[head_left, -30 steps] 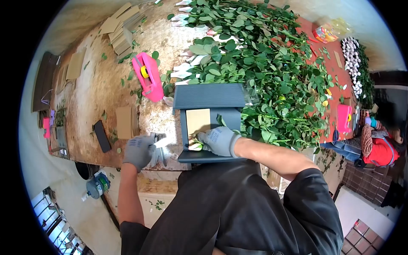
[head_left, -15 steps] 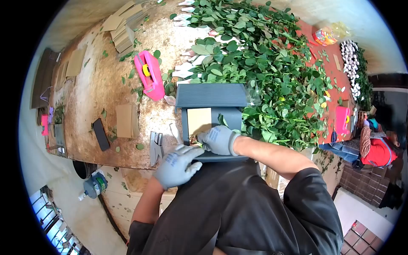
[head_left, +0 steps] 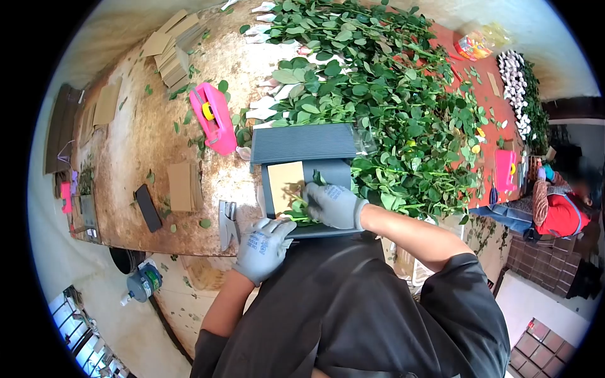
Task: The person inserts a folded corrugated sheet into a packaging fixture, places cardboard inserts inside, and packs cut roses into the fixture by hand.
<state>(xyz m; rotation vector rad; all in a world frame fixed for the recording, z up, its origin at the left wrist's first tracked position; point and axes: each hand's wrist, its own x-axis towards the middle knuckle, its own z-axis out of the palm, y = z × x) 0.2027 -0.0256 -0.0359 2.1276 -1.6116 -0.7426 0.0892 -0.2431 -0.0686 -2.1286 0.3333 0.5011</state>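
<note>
Both my hands wear grey gloves. My right hand (head_left: 334, 206) is over the dark ridged stand (head_left: 302, 143), its fingers curled around a leafy rose stem (head_left: 297, 209), partly hidden beneath the glove. A tan cardboard sheet (head_left: 285, 179) lies on the stand just left of that hand. At the stand's front left corner rests my left hand (head_left: 261, 249), fingers extended toward the greenery, thumb apart; no held thing shows in it. A grey stapler (head_left: 227, 225) lies just left of my left hand.
Leafy roses (head_left: 391, 107) with white-wrapped heads are heaped behind and right of the stand. A pink tape dispenser (head_left: 214, 120), cardboard stacks (head_left: 183, 187) and a black phone (head_left: 148, 208) lie to the left. Another person in red (head_left: 563, 214) is at far right.
My right hand has shifted slightly right, baring more green stem and leaf between the hands. My left hand has moved slightly right. The view has shifted a little.
</note>
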